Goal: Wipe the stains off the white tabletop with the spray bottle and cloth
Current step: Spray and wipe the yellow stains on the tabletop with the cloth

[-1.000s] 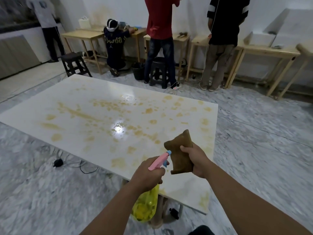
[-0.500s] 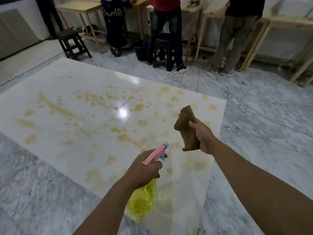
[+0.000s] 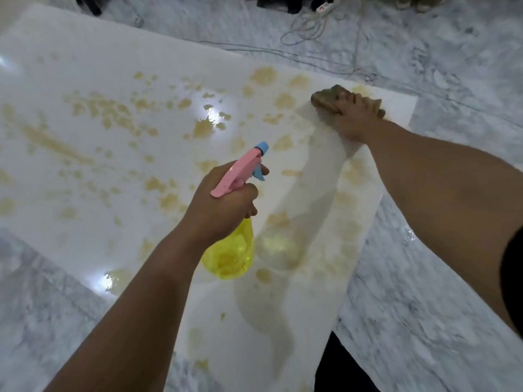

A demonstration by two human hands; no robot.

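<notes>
The white tabletop point(image 3: 85, 80) is speckled with yellowish-brown stains point(image 3: 202, 128) across most of its surface. My left hand point(image 3: 223, 199) grips the neck of a yellow spray bottle point(image 3: 229, 253) with a pink and blue trigger head, held above the table's near part. My right hand point(image 3: 353, 117) presses a brown cloth point(image 3: 325, 101) flat onto the tabletop near the far right corner, fingers spread over it. A pale wiped patch lies just left of and below the cloth.
Grey marbled floor point(image 3: 424, 278) surrounds the table on the right and lower left. White cables and a power strip point(image 3: 314, 21) lie on the floor beyond the far edge. Something dark point(image 3: 339, 366) sits at the bottom beside the table's right edge.
My right hand has gone from holding the cloth up in the air to pressing it on the tabletop at the far right. The view has tilted down and closer; the spray bottle stays in my left hand.
</notes>
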